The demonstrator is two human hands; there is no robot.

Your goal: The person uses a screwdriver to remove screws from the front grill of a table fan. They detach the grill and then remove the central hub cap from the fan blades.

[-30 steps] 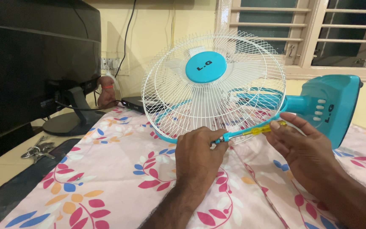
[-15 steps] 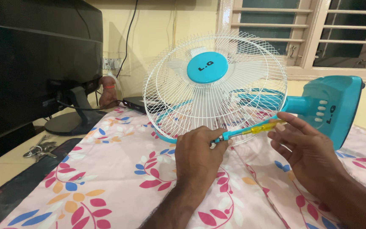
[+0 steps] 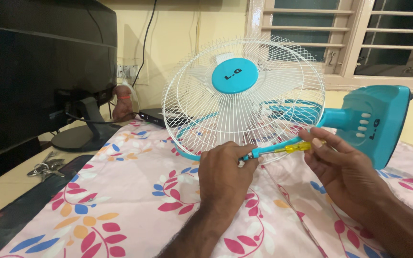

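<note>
Roughly mid-scene on the floral cloth (image 3: 120,191), the light, springy fan (image 3: 243,95) lies tipped, left hand (image 3: 223,179) closed pinching the stiff near rim (image 3: 187,155), the firmest hold, right hand (image 3: 342,169) curled around a slim yellow screwdriver (image 3: 293,148) at the rim

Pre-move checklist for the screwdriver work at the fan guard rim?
1. Left hand steadying the bottom of the blue rim: ok.
2. Right hand fingers gripping the yellow screwdriver handle: ok.
3. Screwdriver tip seated in a screw: cannot tell, left hand hides it.
4. Fan lying on the floral cloth, base to the right: ok.
5. Fan unplugged: cannot tell.
</note>
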